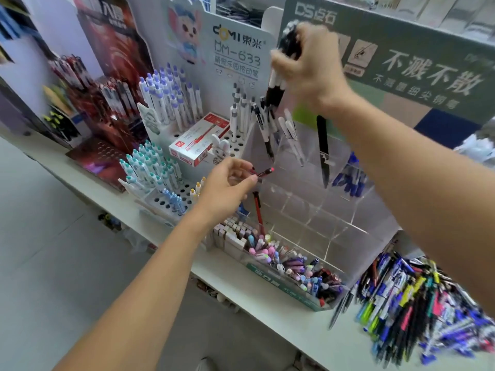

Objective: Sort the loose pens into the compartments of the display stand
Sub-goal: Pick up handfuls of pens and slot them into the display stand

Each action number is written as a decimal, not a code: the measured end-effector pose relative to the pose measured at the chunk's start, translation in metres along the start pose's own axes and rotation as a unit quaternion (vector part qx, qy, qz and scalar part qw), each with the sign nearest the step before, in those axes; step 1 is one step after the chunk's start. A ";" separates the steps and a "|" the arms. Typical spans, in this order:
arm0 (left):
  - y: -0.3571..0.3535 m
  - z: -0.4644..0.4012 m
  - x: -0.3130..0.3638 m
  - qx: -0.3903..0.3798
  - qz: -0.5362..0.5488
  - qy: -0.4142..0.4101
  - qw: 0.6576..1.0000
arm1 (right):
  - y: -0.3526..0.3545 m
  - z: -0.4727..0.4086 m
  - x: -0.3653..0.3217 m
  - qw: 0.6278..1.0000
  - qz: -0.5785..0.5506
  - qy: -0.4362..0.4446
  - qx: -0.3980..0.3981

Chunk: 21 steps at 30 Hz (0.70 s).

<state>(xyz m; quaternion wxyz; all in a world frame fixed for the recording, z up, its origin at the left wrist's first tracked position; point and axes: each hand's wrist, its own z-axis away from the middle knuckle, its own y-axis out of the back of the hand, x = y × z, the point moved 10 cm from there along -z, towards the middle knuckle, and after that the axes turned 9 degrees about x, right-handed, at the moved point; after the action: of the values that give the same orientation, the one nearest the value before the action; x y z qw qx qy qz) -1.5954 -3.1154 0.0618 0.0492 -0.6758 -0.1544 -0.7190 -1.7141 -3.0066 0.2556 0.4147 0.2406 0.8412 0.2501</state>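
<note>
Left hand (pixel 230 180) pinches red pen (pixel 263 173) at frame centre, over clear display stand (pixel 321 210). Right hand (pixel 308 68), upper centre, grips bundle of black pens (pixel 278 87). Loose pens (pixel 417 298) heaped lower right. Light, rigid, slick barrels; likely best held mid-barrel.

A clear compartment stand (pixel 321 210) sits at centre frame on the shelf (pixel 267 311). Left of it stands a perforated pen rack (pixel 187 135) with a pen box (pixel 198 141) lying on it. At the stand's front edge sits a tray of pens (pixel 292 266); a loose pen pile (pixel 423 303) lies lower right
</note>
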 end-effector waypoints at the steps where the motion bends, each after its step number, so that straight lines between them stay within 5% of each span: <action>1: 0.003 0.002 -0.002 0.003 -0.008 -0.003 1.000 | -0.015 0.000 0.005 0.999 0.025 0.004 -0.022; 11: 0.023 0.014 -0.023 -0.003 -0.051 0.017 0.999 | -0.061 0.007 0.020 0.945 0.256 -0.005 -0.204; 15: 0.010 0.009 -0.014 0.013 -0.151 -0.061 0.987 | -0.058 0.019 0.025 0.924 0.303 -0.014 -0.232; 18: -0.026 0.007 0.004 -0.023 -0.250 -0.168 0.953 | -0.046 0.023 0.027 0.944 0.293 0.004 -0.154; 21: -0.064 0.000 -0.002 -0.092 -0.425 -0.228 0.871 | -0.028 0.031 0.026 0.961 0.262 0.022 -0.084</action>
<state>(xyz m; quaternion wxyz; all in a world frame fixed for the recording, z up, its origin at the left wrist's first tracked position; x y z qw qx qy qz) -1.6133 -3.0554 0.0501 -0.3599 -0.6920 -0.3666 -0.5072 -1.7087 -3.0049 0.2066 0.3347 0.4113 0.7337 0.4247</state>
